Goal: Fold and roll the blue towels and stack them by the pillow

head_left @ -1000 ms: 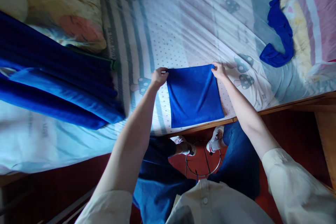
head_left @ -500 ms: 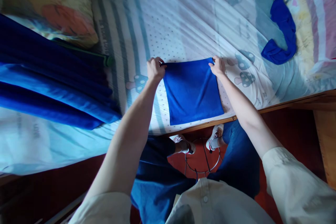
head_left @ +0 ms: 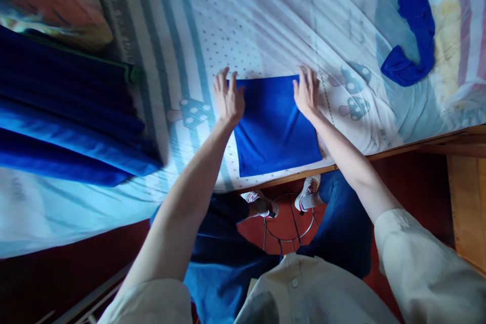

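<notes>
A blue cloth (head_left: 275,126), roughly square, lies spread on the bed near its front edge, with a few soft creases. My left hand (head_left: 228,96) rests at its far left corner, fingers stretched out and apart. At the far right corner is my right hand (head_left: 307,92), its fingers also extended and spread. Both hands cover the corners they lie on, and neither grips the fabric.
Blue folded fabric (head_left: 68,121) is heaped on the left of the bed (head_left: 258,20), beside a patterned pillow (head_left: 56,0). A crumpled blue cloth (head_left: 417,30) lies at the right. The wooden bed edge (head_left: 402,149) runs in front of my legs.
Both hands have let go of the cloth's far corners and opened, fingers now spread over them. The cloth still lies flat. The view has shifted slightly.
</notes>
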`<act>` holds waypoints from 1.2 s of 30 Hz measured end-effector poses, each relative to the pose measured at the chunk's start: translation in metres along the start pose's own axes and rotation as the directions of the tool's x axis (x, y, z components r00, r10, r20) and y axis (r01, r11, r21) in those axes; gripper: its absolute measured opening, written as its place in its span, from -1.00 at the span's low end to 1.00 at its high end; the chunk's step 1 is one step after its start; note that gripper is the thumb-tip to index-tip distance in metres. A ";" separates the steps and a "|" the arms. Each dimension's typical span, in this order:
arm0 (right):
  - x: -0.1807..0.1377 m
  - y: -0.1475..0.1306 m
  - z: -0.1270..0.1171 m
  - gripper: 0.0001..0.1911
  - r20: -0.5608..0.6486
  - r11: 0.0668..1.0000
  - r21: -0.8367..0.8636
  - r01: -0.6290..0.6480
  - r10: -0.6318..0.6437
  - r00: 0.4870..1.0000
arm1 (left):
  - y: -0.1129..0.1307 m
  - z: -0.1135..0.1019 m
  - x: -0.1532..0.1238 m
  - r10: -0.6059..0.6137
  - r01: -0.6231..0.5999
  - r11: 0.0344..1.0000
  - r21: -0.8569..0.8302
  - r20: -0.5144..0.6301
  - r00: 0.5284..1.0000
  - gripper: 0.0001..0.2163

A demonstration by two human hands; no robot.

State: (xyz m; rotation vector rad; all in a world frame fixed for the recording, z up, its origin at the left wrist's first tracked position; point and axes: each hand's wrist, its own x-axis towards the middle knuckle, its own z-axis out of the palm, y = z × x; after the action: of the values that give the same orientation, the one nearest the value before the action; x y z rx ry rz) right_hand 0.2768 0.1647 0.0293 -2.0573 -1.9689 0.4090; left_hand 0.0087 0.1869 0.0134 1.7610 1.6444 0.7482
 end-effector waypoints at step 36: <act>-0.186 0.003 -0.019 -0.24 0.255 0.996 -0.065 0.068 -0.049 0.966 | 0.049 0.013 -0.197 -0.086 0.083 0.996 0.026 0.156 0.984 -0.24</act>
State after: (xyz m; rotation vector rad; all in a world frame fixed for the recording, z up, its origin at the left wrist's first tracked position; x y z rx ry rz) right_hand 0.2790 -0.0212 0.0493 -2.0726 -2.2151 0.6240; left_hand 0.0368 -0.0124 0.0429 1.7061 1.6131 0.5422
